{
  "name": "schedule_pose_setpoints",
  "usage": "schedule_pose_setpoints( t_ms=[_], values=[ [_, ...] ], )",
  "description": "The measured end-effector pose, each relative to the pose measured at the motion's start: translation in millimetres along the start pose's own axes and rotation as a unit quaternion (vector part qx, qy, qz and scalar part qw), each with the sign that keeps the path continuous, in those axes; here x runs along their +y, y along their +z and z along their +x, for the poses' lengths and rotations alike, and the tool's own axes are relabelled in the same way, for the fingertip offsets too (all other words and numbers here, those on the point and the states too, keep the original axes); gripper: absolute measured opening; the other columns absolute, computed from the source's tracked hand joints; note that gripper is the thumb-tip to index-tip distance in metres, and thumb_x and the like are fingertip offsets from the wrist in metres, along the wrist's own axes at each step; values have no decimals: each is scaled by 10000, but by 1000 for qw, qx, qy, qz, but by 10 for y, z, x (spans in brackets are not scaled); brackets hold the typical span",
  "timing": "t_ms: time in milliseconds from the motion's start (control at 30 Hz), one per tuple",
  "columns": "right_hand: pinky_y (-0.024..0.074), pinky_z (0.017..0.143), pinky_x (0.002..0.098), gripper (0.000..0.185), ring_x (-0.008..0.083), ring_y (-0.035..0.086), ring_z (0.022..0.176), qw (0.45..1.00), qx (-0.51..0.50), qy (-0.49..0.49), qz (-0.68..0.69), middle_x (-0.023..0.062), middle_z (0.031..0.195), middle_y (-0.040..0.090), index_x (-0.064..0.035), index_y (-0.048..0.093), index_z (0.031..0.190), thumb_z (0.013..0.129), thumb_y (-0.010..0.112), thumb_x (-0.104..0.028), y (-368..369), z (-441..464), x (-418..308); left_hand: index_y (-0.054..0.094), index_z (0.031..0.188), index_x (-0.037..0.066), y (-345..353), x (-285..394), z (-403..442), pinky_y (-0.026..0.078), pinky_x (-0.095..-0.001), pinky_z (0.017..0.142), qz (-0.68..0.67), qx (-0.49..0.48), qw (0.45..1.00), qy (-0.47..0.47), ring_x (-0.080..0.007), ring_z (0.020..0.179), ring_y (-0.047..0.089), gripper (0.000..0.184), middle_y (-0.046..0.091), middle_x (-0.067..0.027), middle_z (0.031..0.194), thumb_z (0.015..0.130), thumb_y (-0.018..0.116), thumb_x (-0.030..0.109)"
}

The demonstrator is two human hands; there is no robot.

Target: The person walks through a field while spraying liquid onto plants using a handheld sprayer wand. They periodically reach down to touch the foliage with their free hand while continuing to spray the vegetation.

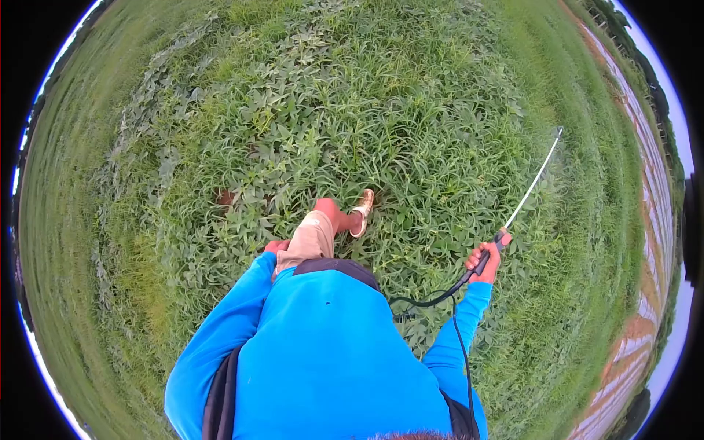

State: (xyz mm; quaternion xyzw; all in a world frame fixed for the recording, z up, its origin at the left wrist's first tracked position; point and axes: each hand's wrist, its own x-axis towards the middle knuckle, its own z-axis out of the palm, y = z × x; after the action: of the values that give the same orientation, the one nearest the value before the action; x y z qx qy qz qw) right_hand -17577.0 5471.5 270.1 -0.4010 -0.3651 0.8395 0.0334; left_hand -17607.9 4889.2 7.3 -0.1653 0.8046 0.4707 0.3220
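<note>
My right hand (484, 261) is wrapped round the black handle of a spray wand (533, 183). The wand's thin pale tube slants up and to the right, its tip above the grass, where a faint mist seems to hang. From the handle a black hose (425, 301) curves back to my waist. Beside the thigh of my beige shorts (308, 238), my left hand (277, 246) looks closed, its fingers partly hidden by the shorts and the blue sleeve. Whatever it may grip cannot be made out.
Dense weeds and leafy plants (315, 132) surround me on all sides. One foot in a light shoe (362, 213) is forward among them. Dark straps cross my shoulders. Far right lie strips of pale sheeting (645, 183) over reddish soil.
</note>
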Motion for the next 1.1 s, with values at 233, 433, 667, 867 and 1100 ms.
schedule_pose_setpoints(
  t_ms=[233,433,667,867,1100],
  values=[
    [348,378,260,118,103,396,419,937,-248,244,31,5,594,416,-93,459,792,778,499,-204,956,629,290,663,816,73,105,709,461,461,-313,468,-18,-60,995,-75,-171,543,568,429,614,-64,677,809,486,464],
    [355,385,260,136,110,388,434,856,-331,397,8,20,610,390,-68,433,821,767,502,-173,2023,1336,323,649,833,37,213,1287,1119,414,-303,401,-113,-41,987,-110,-145,444,509,392,583,-46,607,820,548,415],
    [347,382,247,156,93,359,423,763,-401,505,-53,19,612,382,-68,410,840,752,493,-166,3608,2143,126,639,793,57,255,2194,1902,422,-287,422,-163,-22,977,-135,-124,483,504,417,573,-17,621,840,510,451],
    [328,357,228,170,77,348,410,678,-478,555,-65,13,605,388,-73,404,832,737,506,-171,4701,2559,254,638,793,67,136,2649,2430,384,-257,415,-216,9,971,-105,-100,453,478,395,568,-15,610,845,503,434],
    [331,357,220,155,67,355,409,639,-518,559,-107,-3,595,387,-83,418,826,746,520,-169,5449,2806,449,634,808,69,-160,2866,2444,384,-250,414,-215,46,969,-116,-101,451,479,384,562,-3,606,837,514,433]
  ],
)
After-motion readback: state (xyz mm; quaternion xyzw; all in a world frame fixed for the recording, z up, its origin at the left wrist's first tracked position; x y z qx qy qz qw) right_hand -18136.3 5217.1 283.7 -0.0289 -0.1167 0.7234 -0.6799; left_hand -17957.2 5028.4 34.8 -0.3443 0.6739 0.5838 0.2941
